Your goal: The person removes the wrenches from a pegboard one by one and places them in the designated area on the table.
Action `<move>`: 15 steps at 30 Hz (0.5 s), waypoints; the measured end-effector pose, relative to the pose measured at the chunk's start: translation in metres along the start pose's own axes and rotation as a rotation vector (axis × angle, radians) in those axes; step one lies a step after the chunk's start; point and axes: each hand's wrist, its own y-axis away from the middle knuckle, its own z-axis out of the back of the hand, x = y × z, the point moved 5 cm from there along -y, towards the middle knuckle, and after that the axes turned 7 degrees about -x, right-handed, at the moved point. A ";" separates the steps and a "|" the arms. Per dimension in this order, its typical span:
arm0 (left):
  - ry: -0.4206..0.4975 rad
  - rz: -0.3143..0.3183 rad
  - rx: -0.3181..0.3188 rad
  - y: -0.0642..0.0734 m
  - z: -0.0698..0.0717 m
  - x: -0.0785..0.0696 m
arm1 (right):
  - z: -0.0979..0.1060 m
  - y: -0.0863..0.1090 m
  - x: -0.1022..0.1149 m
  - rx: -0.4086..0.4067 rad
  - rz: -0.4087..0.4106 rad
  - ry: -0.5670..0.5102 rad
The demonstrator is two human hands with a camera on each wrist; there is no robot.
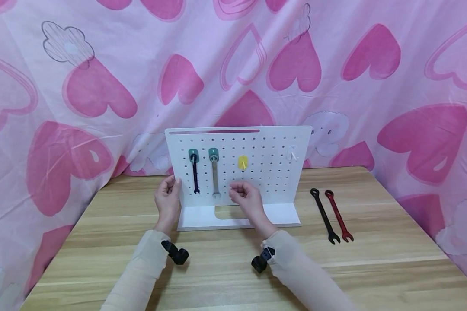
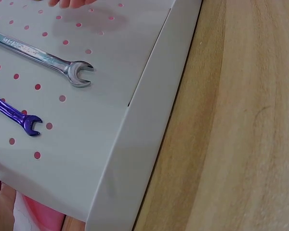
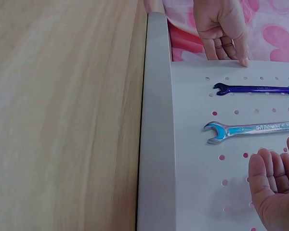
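A white pegboard (image 1: 266, 185) stands upright on its base. My left hand (image 1: 166, 199) holds its left edge, thumb at the front and the other fingers partly hidden behind. Near the lower middle, my right hand (image 1: 248, 199) hovers before the board with loosely bent fingers and nothing in them. A purple combination wrench (image 1: 195, 177) and a silver combination wrench (image 1: 215, 178) hang side by side from green hooks (image 1: 213, 153). The right wrist view shows the silver wrench's open end (image 3: 216, 133) close to my right hand (image 3: 277, 190).
Right of those wrenches, a yellow hook (image 1: 243, 162) and a white hook (image 1: 292, 153) carry nothing. A black wrench (image 1: 324, 216) and a red wrench (image 1: 339, 216) lie on the wooden table (image 1: 393, 259), right of the board. A pink heart-patterned cloth (image 1: 225, 47) hangs behind.
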 end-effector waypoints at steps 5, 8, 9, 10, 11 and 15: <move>0.012 0.003 0.001 -0.001 0.000 0.001 | -0.006 -0.002 -0.002 -0.006 -0.016 0.006; 0.013 0.010 0.003 -0.001 0.000 0.001 | -0.009 -0.003 -0.002 -0.016 -0.021 0.004; 0.012 0.013 0.004 -0.001 0.000 0.002 | -0.010 -0.003 -0.002 -0.019 -0.020 0.003; 0.010 0.015 0.005 -0.001 0.000 0.002 | -0.011 -0.004 -0.002 -0.024 -0.016 0.005; 0.008 0.016 0.005 -0.001 0.000 0.002 | -0.012 -0.004 -0.002 -0.027 -0.013 0.008; -0.003 0.013 0.005 -0.001 0.000 0.003 | -0.015 -0.006 -0.004 -0.041 -0.016 0.008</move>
